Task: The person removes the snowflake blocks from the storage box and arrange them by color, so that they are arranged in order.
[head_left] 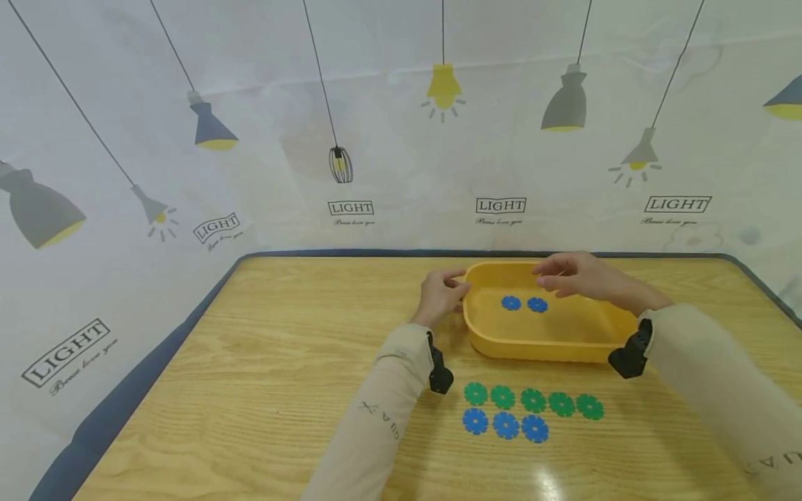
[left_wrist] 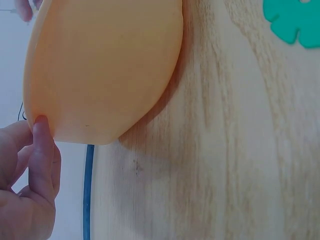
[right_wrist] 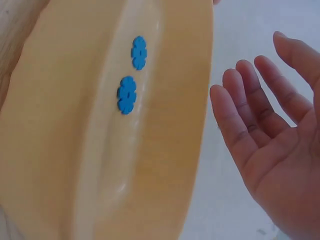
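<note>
A yellow plastic tray (head_left: 545, 351) with rounded corners stands on the table. My left hand (head_left: 436, 298) is at its left end and pinches the rim there; the left wrist view shows the fingertips (left_wrist: 42, 125) right on the tray's edge. Two blue flower-shaped discs (head_left: 537, 305) lie side by side on the tray's floor. Over the tray's back right part hovers my right hand (head_left: 579, 276), fingers relaxed and apart, holding nothing. The right wrist view shows its bare palm (right_wrist: 285, 165) beyond the tray's wall.
In front of the tray, several green flower-shaped discs (head_left: 533, 400) form a row. A shorter row of three blue discs (head_left: 505, 425) lies nearer to me. The wooden table (head_left: 269, 362) meets a wall cloth printed with lamps (head_left: 401, 174) at the back and left.
</note>
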{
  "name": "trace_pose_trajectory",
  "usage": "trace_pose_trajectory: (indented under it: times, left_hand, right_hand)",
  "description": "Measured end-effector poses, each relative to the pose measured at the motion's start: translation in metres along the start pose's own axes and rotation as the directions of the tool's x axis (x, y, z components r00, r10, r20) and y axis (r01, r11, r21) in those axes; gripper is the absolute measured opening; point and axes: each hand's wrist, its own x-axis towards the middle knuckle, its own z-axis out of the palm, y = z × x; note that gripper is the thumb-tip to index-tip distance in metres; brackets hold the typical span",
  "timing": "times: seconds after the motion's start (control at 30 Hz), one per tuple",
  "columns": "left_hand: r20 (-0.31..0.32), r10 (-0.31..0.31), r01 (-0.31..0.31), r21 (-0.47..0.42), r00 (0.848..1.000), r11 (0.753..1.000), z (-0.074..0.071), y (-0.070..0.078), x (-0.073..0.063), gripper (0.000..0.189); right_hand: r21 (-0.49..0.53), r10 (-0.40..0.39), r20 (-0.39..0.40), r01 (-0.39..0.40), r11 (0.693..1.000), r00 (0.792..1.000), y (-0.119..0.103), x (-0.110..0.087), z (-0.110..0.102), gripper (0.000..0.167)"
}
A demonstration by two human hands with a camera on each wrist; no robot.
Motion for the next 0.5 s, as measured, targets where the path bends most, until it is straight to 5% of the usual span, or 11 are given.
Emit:
trace_pose_trajectory:
  times: [0.23,0.5]
  left_hand:
    - [-0.001,0.007,-0.007,0.007,1.0,1.0,0.0,-0.001,0.001,0.034]
    - [0.011,0.015,-0.015,-0.008,1.0,1.0,-0.001,-0.002,0.001,0.034]
  right_hand:
    - [0.02,0.104,0.012,-0.104,0.994,0.995,0.022,0.014,0.0,0.056]
    - [0.061,0.11,0.005,-0.11,0.992,0.994,0.037,0.02,0.005,0.057]
